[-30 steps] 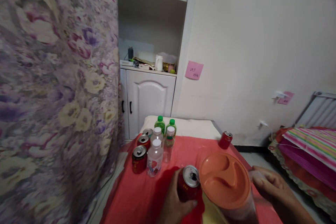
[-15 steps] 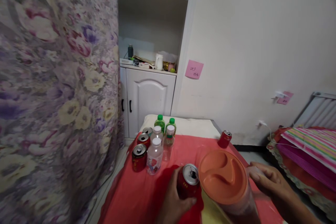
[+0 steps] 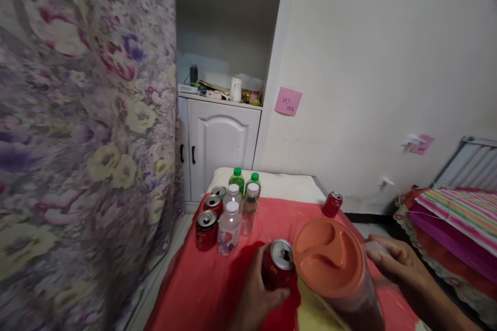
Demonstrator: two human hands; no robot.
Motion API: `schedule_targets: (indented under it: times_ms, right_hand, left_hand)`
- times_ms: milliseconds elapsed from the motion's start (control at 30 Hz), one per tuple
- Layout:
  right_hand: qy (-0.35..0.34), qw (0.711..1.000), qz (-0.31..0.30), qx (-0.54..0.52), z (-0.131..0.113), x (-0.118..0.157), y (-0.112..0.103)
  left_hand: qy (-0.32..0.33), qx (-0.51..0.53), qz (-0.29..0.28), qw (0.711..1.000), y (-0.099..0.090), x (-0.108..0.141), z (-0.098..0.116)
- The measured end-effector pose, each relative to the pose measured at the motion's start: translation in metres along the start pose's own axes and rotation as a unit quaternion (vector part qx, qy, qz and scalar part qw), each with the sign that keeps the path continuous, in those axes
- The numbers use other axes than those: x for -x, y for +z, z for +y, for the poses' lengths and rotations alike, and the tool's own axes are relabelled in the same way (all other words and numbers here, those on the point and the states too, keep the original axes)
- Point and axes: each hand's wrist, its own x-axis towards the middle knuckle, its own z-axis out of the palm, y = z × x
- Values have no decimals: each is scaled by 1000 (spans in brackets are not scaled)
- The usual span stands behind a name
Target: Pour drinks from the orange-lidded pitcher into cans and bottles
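Observation:
My left hand [image 3: 258, 289] is wrapped round a red can [image 3: 277, 265] with an opened silver top, low in the middle of the view. Right beside that can is a clear pitcher [image 3: 361, 302] with an orange lid [image 3: 329, 257]. At the pitcher's right side, my right hand [image 3: 392, 261] has its fingers closed round the handle [image 3: 376, 249]. Part of a yellow object [image 3: 316, 310] shows below the lid, between the can and the pitcher; I cannot make out what it is.
On the red cloth [image 3: 186, 289], to the left, stand several cans [image 3: 206, 230] and clear bottles [image 3: 229, 230], with green-capped bottles [image 3: 236, 181] behind. Another red can [image 3: 332, 205] stands at the back right. A floral curtain [image 3: 85, 139] hangs at the left.

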Motion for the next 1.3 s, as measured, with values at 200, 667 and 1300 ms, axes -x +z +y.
schedule_targets:
  times_ms: [200,667,1300]
  right_hand:
    - [22,999,-2,-23,3,1,0]
    - [-11,1000,-6,1,0,-4,-1]
    - [-9,1000,-3,-6,6,-2,-5]
  left_hand:
    - [-4,25,-18,1000,-1,0,-2]
    - [-16,10,-11,1000,-1,-2,-7]
    - [-10,14,-6,1000,-1,-1,-3]
